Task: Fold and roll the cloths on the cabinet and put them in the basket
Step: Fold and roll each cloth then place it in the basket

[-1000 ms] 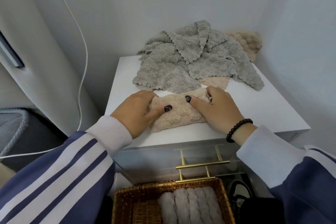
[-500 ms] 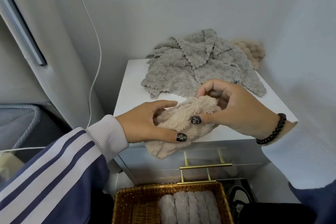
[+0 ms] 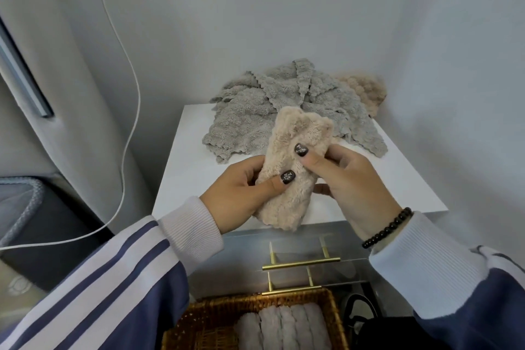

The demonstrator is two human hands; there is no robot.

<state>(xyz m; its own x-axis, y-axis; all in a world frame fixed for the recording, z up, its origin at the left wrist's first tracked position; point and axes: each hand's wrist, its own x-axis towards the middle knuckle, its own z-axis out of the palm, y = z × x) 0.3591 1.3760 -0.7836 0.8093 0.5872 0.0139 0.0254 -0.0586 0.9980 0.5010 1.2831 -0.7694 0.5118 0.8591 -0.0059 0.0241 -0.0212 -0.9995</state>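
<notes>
From the head camera, both hands hold a rolled beige cloth (image 3: 287, 173) in the air above the front edge of the white cabinet (image 3: 184, 179). The roll stands nearly upright, its upper end tipped toward 1 o'clock. The left hand (image 3: 241, 193) grips the lower part of the roll from 9 o'clock, thumb laid across its front and fingers curled behind. The right hand (image 3: 349, 182) pinches the roll from 3 o'clock, thumb pressed on the front just above the left thumb. Both thumbnails are dark. A black bead bracelet (image 3: 387, 227) circles the right wrist, and both sleeves are blue with white stripes and white cuffs.

At 12 o'clock from the hands, a loose heap of grey cloths (image 3: 255, 122) lies on the back half of the cabinet top. Another beige cloth (image 3: 366, 91) sits bunched at 1 o'clock, against the wall and touching the grey heap.

At 6 o'clock, below the cabinet front with its gold handles (image 3: 301, 263), a wicker basket (image 3: 216, 310) holds several pale rolled cloths (image 3: 287, 327) side by side. A white cable (image 3: 133, 111) hangs down the wall at 10 o'clock.
</notes>
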